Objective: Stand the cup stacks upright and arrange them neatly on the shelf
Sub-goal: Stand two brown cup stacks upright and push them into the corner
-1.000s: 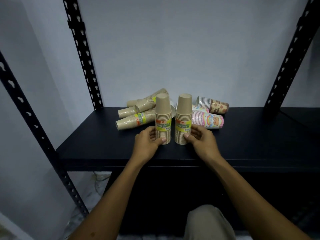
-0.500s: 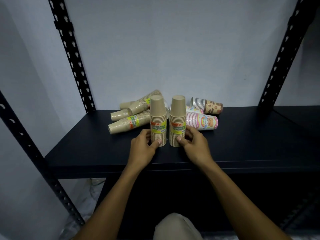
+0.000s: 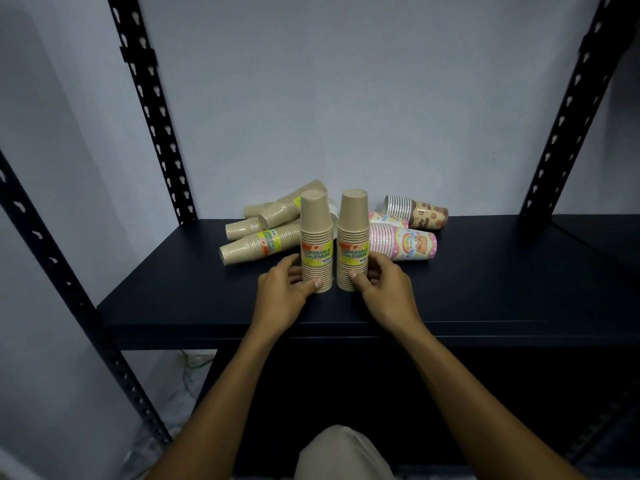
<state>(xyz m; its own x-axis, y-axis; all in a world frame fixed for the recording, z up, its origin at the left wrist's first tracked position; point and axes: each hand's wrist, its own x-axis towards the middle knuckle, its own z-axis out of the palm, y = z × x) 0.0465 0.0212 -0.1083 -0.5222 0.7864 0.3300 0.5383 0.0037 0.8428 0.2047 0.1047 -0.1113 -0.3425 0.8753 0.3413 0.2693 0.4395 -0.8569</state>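
Note:
Two tan cup stacks with yellow labels stand upside down, side by side, near the middle of the black shelf (image 3: pixel 485 299). My left hand (image 3: pixel 285 289) grips the base of the left upright stack (image 3: pixel 316 237). My right hand (image 3: pixel 384 289) grips the base of the right upright stack (image 3: pixel 352 233). Behind them lie several tan stacks on their sides, the nearest one (image 3: pixel 256 245) pointing left. A pink patterned stack (image 3: pixel 405 244) and a brown patterned stack (image 3: pixel 417 211) lie on their sides at the right.
Black perforated uprights rise at the back left (image 3: pixel 152 116) and back right (image 3: pixel 568 109), and another at the front left (image 3: pixel 69 271). A grey wall stands right behind the shelf. Bare shelf surface spreads to the left and right of the cups.
The two upright stacks stay held at their bases in both hands. The view has shifted slightly; the stacks and hands have barely moved on the shelf.

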